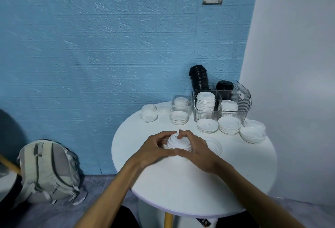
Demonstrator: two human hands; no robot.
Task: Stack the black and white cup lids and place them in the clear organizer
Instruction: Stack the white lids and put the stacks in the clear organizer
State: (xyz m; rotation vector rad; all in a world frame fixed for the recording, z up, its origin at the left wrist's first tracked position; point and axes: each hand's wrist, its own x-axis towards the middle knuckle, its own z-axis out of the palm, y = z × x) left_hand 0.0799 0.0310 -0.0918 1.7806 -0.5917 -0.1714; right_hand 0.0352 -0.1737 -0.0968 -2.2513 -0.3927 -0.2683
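Observation:
On the round white table (pixel 181 188), a short stack of white lids (pixel 178 143) stands between my two hands. My left hand (pixel 154 149) curls round its left side, and my right hand (pixel 196 149) curls round its right side with fingertips on top. At the back right stands the clear organizer (pixel 243 99). It holds a tall stack of white lids (pixel 205 101), a shorter white stack (pixel 229 105), a tall black lid stack (pixel 199 79) and a lower black stack (pixel 224 85). Loose white lid stacks (pixel 229 125) lie in front of it.
A small clear box (pixel 181 103) with white lids sits left of the organizer. More white lids (pixel 148 115) lie at the table's far left, and a single lid (pixel 213 145) lies right of my hands. On the floor to the left leans a grey backpack (pixel 49 171).

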